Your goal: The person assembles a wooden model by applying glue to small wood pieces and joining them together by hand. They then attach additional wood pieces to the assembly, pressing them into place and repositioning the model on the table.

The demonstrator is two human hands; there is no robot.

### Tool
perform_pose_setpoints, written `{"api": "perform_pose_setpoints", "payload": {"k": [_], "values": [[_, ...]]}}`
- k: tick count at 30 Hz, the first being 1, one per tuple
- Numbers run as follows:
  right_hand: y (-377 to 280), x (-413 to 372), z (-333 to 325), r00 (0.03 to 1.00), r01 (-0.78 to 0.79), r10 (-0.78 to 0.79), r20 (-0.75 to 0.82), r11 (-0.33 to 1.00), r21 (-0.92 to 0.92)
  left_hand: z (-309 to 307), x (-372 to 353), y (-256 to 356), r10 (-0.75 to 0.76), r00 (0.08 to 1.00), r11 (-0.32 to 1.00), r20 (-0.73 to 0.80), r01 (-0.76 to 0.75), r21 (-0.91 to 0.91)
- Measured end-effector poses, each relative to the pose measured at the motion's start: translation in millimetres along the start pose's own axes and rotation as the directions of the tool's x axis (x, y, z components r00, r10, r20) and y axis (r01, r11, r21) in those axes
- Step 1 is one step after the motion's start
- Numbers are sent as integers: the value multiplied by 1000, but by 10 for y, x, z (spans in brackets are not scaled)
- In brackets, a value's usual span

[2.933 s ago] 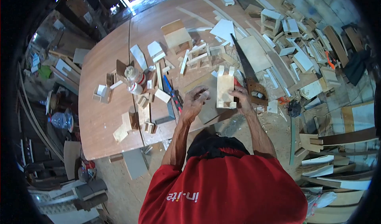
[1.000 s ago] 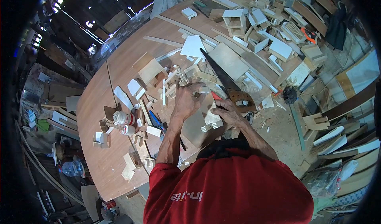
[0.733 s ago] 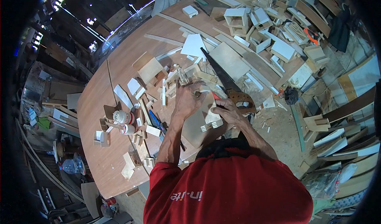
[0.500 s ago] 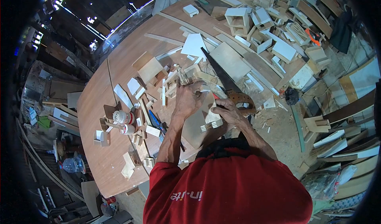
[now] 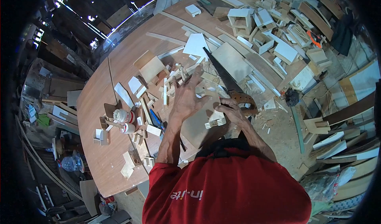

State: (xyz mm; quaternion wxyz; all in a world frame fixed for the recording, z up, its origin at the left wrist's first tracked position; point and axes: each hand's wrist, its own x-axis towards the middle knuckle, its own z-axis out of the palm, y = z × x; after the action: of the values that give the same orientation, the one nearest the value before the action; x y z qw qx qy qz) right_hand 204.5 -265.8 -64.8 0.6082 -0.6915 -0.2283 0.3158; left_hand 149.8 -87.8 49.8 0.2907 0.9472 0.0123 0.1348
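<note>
Plainly, the most legible writing lies nearer the camera than both hands: pale and orange lettering on the back of the red shirt [image 5: 226, 188], running turned about and seeming to read "in.lite". Left of the left hand [image 5: 188, 99], a jar [image 5: 124, 116] bears a red-and-white label whose words are too small to make out; a second jar [image 5: 127, 128] sits just beside it.

The left hand is spread, fingers stretched forward and thumb held away from them, with nothing visible in its grasp. Its fingertips reach among small wood strips [image 5: 180, 74]; whether they touch, I cannot tell. The right hand [image 5: 234, 111] is bent in, thumb and fingers gripping the right edge of a pale wooden piece [image 5: 215, 116], which sits between the two hands with its slotted end towards the person.

Below that piece lies a flat board [image 5: 196, 130] on the surface [image 5: 93, 112]. Just beyond the right hand is the saw's brown handle [image 5: 240, 98], its dark blade [image 5: 222, 71] slanting away forward and left. Beyond the left hand lies a white panel [image 5: 195, 45]; to its left, a blue tool [image 5: 155, 118].
</note>
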Motion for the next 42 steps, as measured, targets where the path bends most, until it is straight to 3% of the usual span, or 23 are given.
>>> {"api": "perform_pose_setpoints", "payload": {"k": [1, 2, 4, 5, 7, 9, 11, 12, 13, 18, 26, 30, 32, 36, 42], "values": [[52, 7, 0, 999, 33, -31, -20, 994, 106, -60, -12, -14, -4, 1000, 994, 26, 6, -112], [105, -3, -13, 999, 33, -31, -16, 994, 102, -92, -32, -62, -6, 1000, 993, 21, 8, -114], [41, -45, -21, 998, 49, -34, -52, 946, 322, -97, -74, -186, -12, 999, 942, -34, 0, -335], [5, -67, -14, 999, 32, -13, -42, 868, 495, -33, -103, -264, -16, 999, 941, -41, 2, -337], [55, -75, -85, 1000, 14, -5, -18, 840, 543, 122, -164, -417, -118, 993, 678, 10, 88, -730], [92, -92, -100, 1000, -9, 6, 7, 809, 587, 249, -221, -440, -146, 989, 642, 1, 96, -761], [99, -122, -70, 985, 163, -109, -132, 834, 528, 363, -263, -396, -212, 977, 594, -28, 106, -798], [96, -114, -65, 966, 246, -170, -195, 837, 489, 409, -271, -373, -219, 975, 590, -35, 103, -801], [81, -74, -97, 992, 124, -72, -107, 763, 634, 451, -278, -355, -234, 969, 614, -75, 88, -785], [-15, -58, -90, 999, 33, -1, -49, 758, 652, 542, -275, -334, -168, 966, 805, -195, 20, -593], [6, -54, -69, 997, 47, -7, -72, 826, 562, 445, -243, -274, -158, 973, 832, -166, 41, -553], [18, -75, -76, 997, 73, -53, -58, 896, 437, 427, -238, -321, -97, 975, 875, -198, -11, -484], [-87, -112, -91, 994, 113, -109, -27, 953, 283, 379, -248, -319, -75, 977, 896, -198, -21, -443], [-80, -129, -93, 995, 96, -90, -34, 950, 296, 341, -237, -265, -35, 969, 919, -243, -65, -390], [-74, -112, -89, 993, 115, -110, -33, 943, 313, 296, -201, -288, -9, 986, 947, -167, -45, -318]]}}
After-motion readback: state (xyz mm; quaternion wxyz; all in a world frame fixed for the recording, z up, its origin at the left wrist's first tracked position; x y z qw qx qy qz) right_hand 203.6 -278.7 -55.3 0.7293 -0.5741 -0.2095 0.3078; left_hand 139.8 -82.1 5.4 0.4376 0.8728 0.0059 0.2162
